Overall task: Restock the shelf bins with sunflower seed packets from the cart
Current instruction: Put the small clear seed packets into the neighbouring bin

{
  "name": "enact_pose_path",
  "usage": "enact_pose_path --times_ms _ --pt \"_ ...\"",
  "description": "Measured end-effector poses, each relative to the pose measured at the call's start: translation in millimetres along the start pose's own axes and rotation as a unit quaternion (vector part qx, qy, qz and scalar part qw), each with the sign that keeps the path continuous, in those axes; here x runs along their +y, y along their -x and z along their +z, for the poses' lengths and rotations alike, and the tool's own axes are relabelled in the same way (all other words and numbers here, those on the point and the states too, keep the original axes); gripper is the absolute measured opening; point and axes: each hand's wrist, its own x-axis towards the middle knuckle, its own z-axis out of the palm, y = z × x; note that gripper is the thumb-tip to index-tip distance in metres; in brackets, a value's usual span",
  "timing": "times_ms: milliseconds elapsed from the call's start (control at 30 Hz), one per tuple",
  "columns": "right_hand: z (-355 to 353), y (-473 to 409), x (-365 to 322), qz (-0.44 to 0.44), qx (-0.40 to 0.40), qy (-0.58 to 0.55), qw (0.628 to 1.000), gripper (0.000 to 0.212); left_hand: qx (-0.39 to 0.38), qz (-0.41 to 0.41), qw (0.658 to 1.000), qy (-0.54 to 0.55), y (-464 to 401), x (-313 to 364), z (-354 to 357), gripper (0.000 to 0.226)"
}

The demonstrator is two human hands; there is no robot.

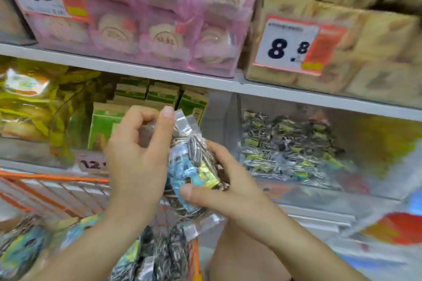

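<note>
Before the shelf, head view: both hands held a small stack of sunflower seed packets [194,166] above the orange wire cart [57,180]. Left hand [137,162] gripped the stack's upper end, thumb and fingers curled round it; right hand [230,185] gripped the lower end, thumb across the front. More packets [157,255] lay in the cart. Right of the hands, a clear shelf bin [365,189] held further seed packets [290,155]. Price tags [294,47] reading 8.8 hung above.
</note>
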Motion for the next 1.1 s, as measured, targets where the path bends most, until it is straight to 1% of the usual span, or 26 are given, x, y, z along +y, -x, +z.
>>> enact_pose_path --times_ms 100,133,167,233,267,333,367,433,500,533,600,700,767,800,867,933,1000,1100 --pt "-37.0 17.3 1.5 0.006 0.038 0.033 0.999 0.064 -0.045 0.005 0.998 0.041 11.9 7.8 35.8 0.021" --pt "-48.9 23.7 2.4 0.013 0.051 0.039 0.998 0.064 -0.066 0.004 0.996 0.059 16.9 9.0 46.7 0.017" --pt "-61.6 29.9 3.5 0.021 0.064 0.053 0.996 0.07 -0.094 0.002 0.993 0.076 22.1 9.4 57.5 0.018" --pt "-90.6 41.9 4.4 0.037 0.095 0.106 0.989 0.086 -0.153 0.006 0.985 0.083 30.5 6.3 77.6 0.031" --pt "-108.7 48.2 4.5 0.044 0.12 0.132 0.983 0.087 -0.18 0.017 0.981 0.066 32.7 2.6 87.0 0.042" --pt "-149.0 60.4 3.1 0.055 0.187 0.191 0.962 0.077 -0.224 0.059 0.973 -0.013 32.6 -11.9 105.3 0.067" --pt "-168.5 67.0 0.7 0.062 0.221 0.233 0.945 0.074 -0.244 0.086 0.963 -0.075 31.0 -20.4 112.9 0.076" --pt "-204.4 78.3 -1.5 0.097 0.264 0.339 0.898 0.081 -0.277 0.118 0.933 -0.199 28.2 -38.2 125.2 0.085" --pt "-230.5 85.5 -2.2 0.154 0.276 0.451 0.834 0.096 -0.297 0.105 0.914 -0.255 29.9 -50.7 134.1 0.084" --pt "-239.0 86.9 -1.4 0.181 0.272 0.494 0.806 0.101 -0.299 0.087 0.915 -0.258 32.3 -54.4 137.1 0.079" --pt "-249.0 86.4 1.0 0.233 0.246 0.568 0.75 0.104 -0.293 0.064 0.919 -0.256 37.8 -57.5 140.3 0.069" --pt "-251.7 78.1 5.9 0.276 0.179 0.675 0.661 0.104 -0.279 0.066 0.915 -0.283 40.1 -56.6 140.2 0.066" --pt "-250.0 69.5 10.8 0.288 0.141 0.714 0.622 0.101 -0.281 0.072 0.912 -0.292 40.0 -57.9 139.6 0.065" --pt "-249.6 64.9 13.3 0.294 0.123 0.724 0.611 0.099 -0.282 0.075 0.91 -0.294 40.1 -58.3 139.3 0.065" --pt "-251.4 57.1 19.3 0.306 0.094 0.725 0.61 0.095 -0.283 0.081 0.908 -0.297 40.1 -58.9 138.6 0.065" --pt "-255.0 50.9 24.2 0.318 0.075 0.712 0.622 0.093 -0.284 0.085 0.909 -0.295 39.9 -59.6 138.3 0.065" --pt "-258.1 46.1 29.0 0.329 0.054 0.693 0.64 0.092 -0.284 0.085 0.91 -0.291 39.7 -60.9 138.7 0.065" --pt "-262.7 42.7 32.2 0.331 0.045 0.663 0.67 0.09 -0.282 0.093 0.909 -0.291 39.5 -63.4 138.6 0.064"
